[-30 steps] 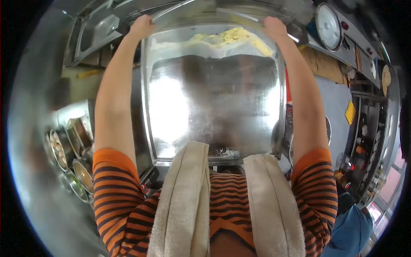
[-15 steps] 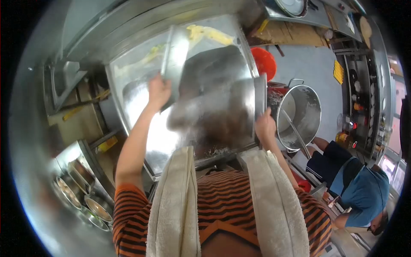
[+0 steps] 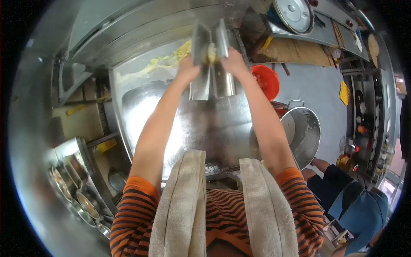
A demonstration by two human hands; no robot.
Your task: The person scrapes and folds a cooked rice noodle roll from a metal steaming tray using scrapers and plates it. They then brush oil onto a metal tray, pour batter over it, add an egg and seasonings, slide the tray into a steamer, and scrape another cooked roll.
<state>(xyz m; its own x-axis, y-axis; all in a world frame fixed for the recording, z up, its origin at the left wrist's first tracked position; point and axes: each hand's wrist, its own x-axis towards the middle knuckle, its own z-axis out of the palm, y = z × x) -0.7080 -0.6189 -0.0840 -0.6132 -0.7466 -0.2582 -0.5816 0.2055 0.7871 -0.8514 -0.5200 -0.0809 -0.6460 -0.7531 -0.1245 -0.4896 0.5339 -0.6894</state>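
My left hand point(image 3: 188, 70) is closed on a broad, flat metal scraper point(image 3: 198, 88) near the far side of the metal tray point(image 3: 180, 120). Close beside it, my right hand point(image 3: 234, 63) grips a second metal scraper point(image 3: 223, 81). Both blades stand tilted towards each other, with a narrow gap between them. In that gap sits a pale yellow lump of food point(image 3: 211, 53). A thin yellow, egg-like layer point(image 3: 165, 61) lies along the tray's far left part. The near part of the tray is bare, shiny metal.
To the right stand a red bucket point(image 3: 269, 83) and a large steel pot point(image 3: 309, 132). A person in a blue shirt point(image 3: 364, 201) is at the lower right. Metal pans point(image 3: 87, 203) sit at lower left. A lidded pot point(image 3: 294, 15) is at the upper right.
My right hand has moved with its scraper from the tray's right edge to the far side. My left hand has moved right and away from me, bringing the two scrapers close together.
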